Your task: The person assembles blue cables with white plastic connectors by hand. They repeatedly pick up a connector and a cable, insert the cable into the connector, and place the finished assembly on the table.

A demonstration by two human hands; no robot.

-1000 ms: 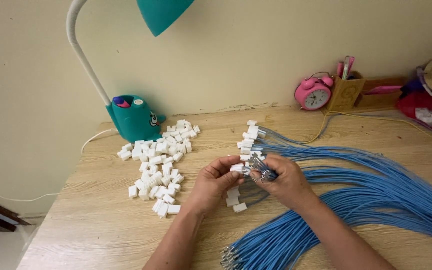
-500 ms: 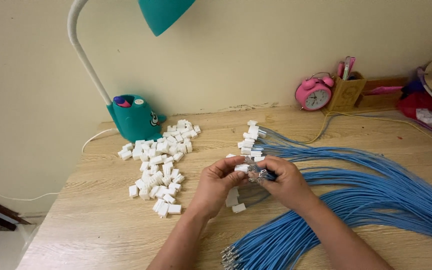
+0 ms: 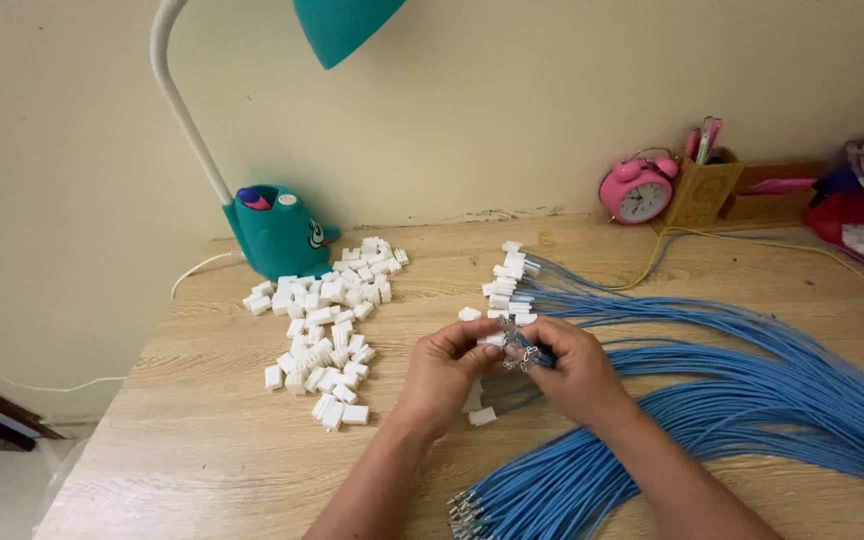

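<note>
Pale wood grain covers the desk [image 3: 202, 450], which stands against a cream wall [image 3: 512, 110]. Blue wires [image 3: 752, 400] sweep across its right side, some tipped with white plugs [image 3: 512, 275]. A teal lamp [image 3: 272, 230] stands at the back left, with a heap of white plastic connectors [image 3: 327, 320] in front of it. A pink alarm clock [image 3: 637, 190] sits beside a pen holder [image 3: 702, 190]. At the middle of the desk, the left hand [image 3: 442, 375] pinches one white connector [image 3: 492, 340], and the right hand [image 3: 577, 370] grips the metal wire ends [image 3: 520, 350] touching it.

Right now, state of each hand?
Left hand: closed on a white connector.
Right hand: closed on blue wires with metal ends.
</note>
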